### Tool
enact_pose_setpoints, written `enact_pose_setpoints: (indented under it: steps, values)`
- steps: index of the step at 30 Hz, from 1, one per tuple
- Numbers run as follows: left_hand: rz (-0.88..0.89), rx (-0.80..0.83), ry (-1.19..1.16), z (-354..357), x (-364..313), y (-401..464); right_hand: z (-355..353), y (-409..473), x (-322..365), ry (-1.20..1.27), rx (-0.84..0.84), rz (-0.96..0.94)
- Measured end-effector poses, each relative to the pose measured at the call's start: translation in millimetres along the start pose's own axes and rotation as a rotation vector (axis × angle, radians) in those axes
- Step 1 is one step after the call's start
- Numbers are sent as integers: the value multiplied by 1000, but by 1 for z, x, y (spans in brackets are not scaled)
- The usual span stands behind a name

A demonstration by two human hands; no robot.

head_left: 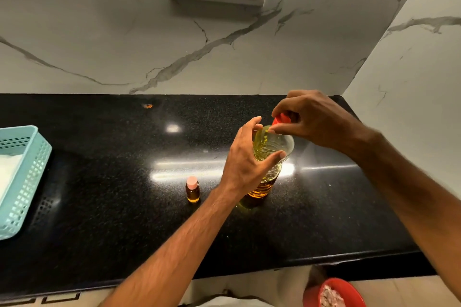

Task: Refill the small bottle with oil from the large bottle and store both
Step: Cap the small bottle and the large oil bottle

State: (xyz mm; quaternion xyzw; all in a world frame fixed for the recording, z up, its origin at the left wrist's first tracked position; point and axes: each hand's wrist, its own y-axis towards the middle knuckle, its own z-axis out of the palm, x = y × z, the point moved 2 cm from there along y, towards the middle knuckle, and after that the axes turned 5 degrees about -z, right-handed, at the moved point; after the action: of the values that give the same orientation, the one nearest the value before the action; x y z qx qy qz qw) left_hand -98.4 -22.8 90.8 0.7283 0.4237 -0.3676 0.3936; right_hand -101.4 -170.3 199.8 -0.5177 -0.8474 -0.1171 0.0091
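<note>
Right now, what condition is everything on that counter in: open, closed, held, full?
Large bottle: upright on the counter, partly full of oil, gripped.
Red cap: on the large bottle's neck.
Small bottle: upright, pink cap on, untouched.
Left hand: wrapped around the large bottle's shoulder.
Right hand: fingers closed on the red cap.
Blue basket: at the counter's left edge, something white inside.

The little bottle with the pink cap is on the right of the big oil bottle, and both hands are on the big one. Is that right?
Not quite. The head view shows the little bottle on the left of the big oil bottle, not the right. The rest is right: its cap is pink, the left hand holds the big bottle's body, and the right hand is on its red cap.
</note>
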Motion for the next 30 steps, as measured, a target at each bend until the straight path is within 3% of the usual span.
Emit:
enact_pose_setpoints:
  steps: [6, 11, 16, 30]
  values:
    - [-11, -11, -3, 1, 0, -1, -11, 4, -7, -40, 196, -37]
    - [-25, -16, -13, 2, -1, -3, -7, 13, -9, -209, 190, -9]
    - [-34, -27, -19, 3, -2, -3, -9, 11, -11, -112, 265, -72]
    - [-47, -56, -54, 6, -1, -9, -3, 3, -7, -24, 164, -1]
